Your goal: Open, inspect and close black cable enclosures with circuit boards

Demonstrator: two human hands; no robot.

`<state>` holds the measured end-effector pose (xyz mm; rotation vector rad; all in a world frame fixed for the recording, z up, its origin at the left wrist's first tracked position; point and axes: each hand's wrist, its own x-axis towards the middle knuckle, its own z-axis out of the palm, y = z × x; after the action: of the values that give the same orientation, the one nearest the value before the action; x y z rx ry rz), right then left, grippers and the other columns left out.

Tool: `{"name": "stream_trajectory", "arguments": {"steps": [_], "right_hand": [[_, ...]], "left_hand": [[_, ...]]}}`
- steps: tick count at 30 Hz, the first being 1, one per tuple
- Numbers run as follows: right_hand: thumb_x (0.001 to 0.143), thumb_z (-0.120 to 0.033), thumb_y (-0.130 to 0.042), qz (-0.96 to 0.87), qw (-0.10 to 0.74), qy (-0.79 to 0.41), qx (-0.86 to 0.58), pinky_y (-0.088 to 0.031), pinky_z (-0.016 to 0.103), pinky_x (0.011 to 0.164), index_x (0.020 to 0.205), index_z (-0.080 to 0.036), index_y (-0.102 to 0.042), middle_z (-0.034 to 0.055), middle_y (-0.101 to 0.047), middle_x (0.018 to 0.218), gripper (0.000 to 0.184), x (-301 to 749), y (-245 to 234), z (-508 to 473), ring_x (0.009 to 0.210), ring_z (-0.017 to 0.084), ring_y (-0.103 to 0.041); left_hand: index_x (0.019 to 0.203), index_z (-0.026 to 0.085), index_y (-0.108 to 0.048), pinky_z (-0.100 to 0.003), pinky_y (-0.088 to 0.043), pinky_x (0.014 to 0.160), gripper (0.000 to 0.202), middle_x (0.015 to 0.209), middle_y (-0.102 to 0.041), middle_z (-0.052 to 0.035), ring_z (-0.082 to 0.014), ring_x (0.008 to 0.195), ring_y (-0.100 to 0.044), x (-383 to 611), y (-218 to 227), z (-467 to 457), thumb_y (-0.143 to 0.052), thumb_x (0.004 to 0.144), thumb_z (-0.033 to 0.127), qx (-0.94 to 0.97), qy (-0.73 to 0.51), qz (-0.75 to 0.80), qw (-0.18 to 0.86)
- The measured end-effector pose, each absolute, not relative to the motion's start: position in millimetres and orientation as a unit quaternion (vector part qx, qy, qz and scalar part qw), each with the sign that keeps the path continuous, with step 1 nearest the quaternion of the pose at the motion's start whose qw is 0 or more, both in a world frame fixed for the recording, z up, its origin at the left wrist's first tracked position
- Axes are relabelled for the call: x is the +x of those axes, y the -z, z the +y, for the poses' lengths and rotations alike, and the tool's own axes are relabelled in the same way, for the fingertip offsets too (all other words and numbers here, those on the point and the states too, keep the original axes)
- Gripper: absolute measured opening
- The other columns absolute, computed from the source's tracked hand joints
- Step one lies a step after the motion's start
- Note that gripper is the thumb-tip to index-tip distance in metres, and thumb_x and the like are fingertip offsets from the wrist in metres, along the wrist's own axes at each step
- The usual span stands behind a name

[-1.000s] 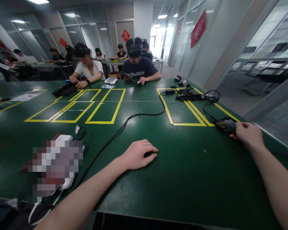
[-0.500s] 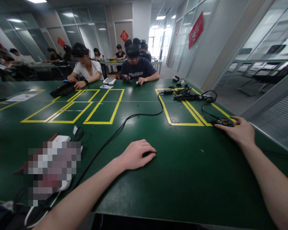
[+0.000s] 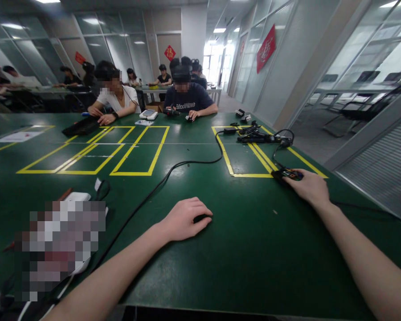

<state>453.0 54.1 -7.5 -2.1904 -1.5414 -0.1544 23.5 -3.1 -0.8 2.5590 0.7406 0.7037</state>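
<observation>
"Black device (image 3: 279,174) with small orange parts: are fingers on it?"

"Yes. The right hand (image 3: 310,185) has its thumb along the near side, fingers at the right end; how firmly they grip, I cannot tell."

"And the left hand (image 3: 187,218)?"

"Resting nearer the near edge, fingers loosely curled, thumb apart from them."

"Where does the device lie?"

"Towards the right edge of the green table (image 3: 240,249), at a corner of the yellow tape (image 3: 254,175). Above it, a tangle of black cables (image 3: 263,139) lies near the far right corner."

"Further out?"

"One person in a navy T-shirt (image 3: 190,99) sits at the far edge."
</observation>
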Motion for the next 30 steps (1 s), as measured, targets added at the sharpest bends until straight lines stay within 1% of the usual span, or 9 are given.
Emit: {"name": "stream_trajectory", "arguments": {"steps": [4,7,9,12,15,17,21,25,30], "right_hand": [[0.083,-0.038,-0.072,-0.628,0.209,0.01,-0.749,-0.056,0.038,0.072,0.117,-0.017,-0.076,0.0124,-0.08,0.097,0.04,404,13,56,0.087,0.032,-0.075],[0.086,-0.034,-0.069,-0.753,0.23,-0.046,-0.615,-0.061,0.042,0.083,0.119,-0.02,-0.075,0.0111,-0.08,0.108,0.036,359,15,42,0.096,0.031,-0.077],[0.088,-0.029,-0.067,-0.83,0.231,-0.088,-0.5,-0.06,0.04,0.088,0.119,-0.02,-0.073,0.0103,-0.079,0.116,0.033,329,13,24,0.102,0.029,-0.077],[0.09,-0.023,-0.066,-0.905,0.197,-0.145,-0.349,-0.058,0.029,0.076,0.122,-0.021,-0.07,0.0066,-0.079,0.105,0.032,290,8,-6,0.088,0.021,-0.077],[0.09,-0.021,-0.066,-0.934,0.174,-0.154,-0.273,-0.051,0.025,0.063,0.121,-0.02,-0.069,0.0035,-0.076,0.094,0.031,271,5,-24,0.075,0.016,-0.073],[0.089,-0.023,-0.068,-0.94,0.176,-0.141,-0.258,-0.047,0.024,0.06,0.118,-0.02,-0.069,0.0026,-0.073,0.091,0.028,268,5,-26,0.072,0.015,-0.071],[0.092,-0.03,-0.069,-0.934,0.196,-0.115,-0.275,-0.045,0.024,0.059,0.113,-0.02,-0.068,0.0024,-0.071,0.089,0.024,273,6,-20,0.071,0.015,-0.068],[0.095,-0.036,-0.069,-0.919,0.243,-0.102,-0.293,-0.05,0.024,0.064,0.111,-0.021,-0.066,0.0041,-0.073,0.093,0.022,276,6,-16,0.076,0.016,-0.071],[0.088,-0.054,-0.078,-0.887,0.324,-0.068,-0.323,-0.057,0.03,0.072,0.112,-0.02,-0.068,0.0075,-0.074,0.098,0.043,279,9,-12,0.082,0.021,-0.074]], "left_hand": [[0.107,0.018,-0.075,-0.033,-0.058,0.089,0.017,0.102,-0.079,-0.0055,-0.0192,0.094,-0.071,23,0,-4,-0.061,0.1,0.024,0.909,-0.245,0.271,0.199],[0.11,0.019,-0.074,-0.033,-0.057,0.091,0.017,0.106,-0.078,-0.0061,-0.0199,0.097,-0.071,24,0,-4,-0.061,0.1,0.023,0.908,-0.257,0.268,0.195],[0.112,0.019,-0.073,-0.034,-0.056,0.091,0.018,0.11,-0.077,-0.0072,-0.0204,0.1,-0.07,25,0,-5,-0.06,0.1,0.023,0.906,-0.276,0.261,0.185],[0.1,0.019,-0.071,-0.035,-0.055,0.086,0.015,0.104,-0.075,-0.0089,-0.0209,0.095,-0.067,28,0,-8,-0.061,0.099,0.03,0.901,-0.31,0.257,0.164],[0.081,0.02,-0.061,-0.033,-0.052,0.076,0.029,0.083,-0.068,-0.0059,-0.0198,0.081,-0.062,32,2,-12,-0.069,0.092,0.045,0.905,-0.305,0.255,0.152],[0.079,0.021,-0.057,-0.031,-0.049,0.071,0.037,0.077,-0.064,-0.0028,-0.0185,0.076,-0.06,32,3,-13,-0.076,0.086,0.051,0.917,-0.274,0.245,0.156],[0.088,0.02,-0.061,-0.03,-0.049,0.07,0.034,0.084,-0.067,-0.0016,-0.0179,0.077,-0.061,31,2,-12,-0.083,0.081,0.044,0.927,-0.222,0.255,0.165],[0.1,0.02,-0.066,-0.033,-0.053,0.081,0.025,0.098,-0.073,-0.0047,-0.0215,0.091,-0.065,30,-2,-10,-0.078,0.087,0.037,0.918,-0.214,0.285,0.173],[0.128,0.023,-0.065,-0.046,-0.051,0.103,0.053,0.127,-0.073,-0.0098,-0.0299,0.116,-0.064,30,-1,-11,-0.082,0.082,0.042,0.915,-0.204,0.312,0.156]]}}
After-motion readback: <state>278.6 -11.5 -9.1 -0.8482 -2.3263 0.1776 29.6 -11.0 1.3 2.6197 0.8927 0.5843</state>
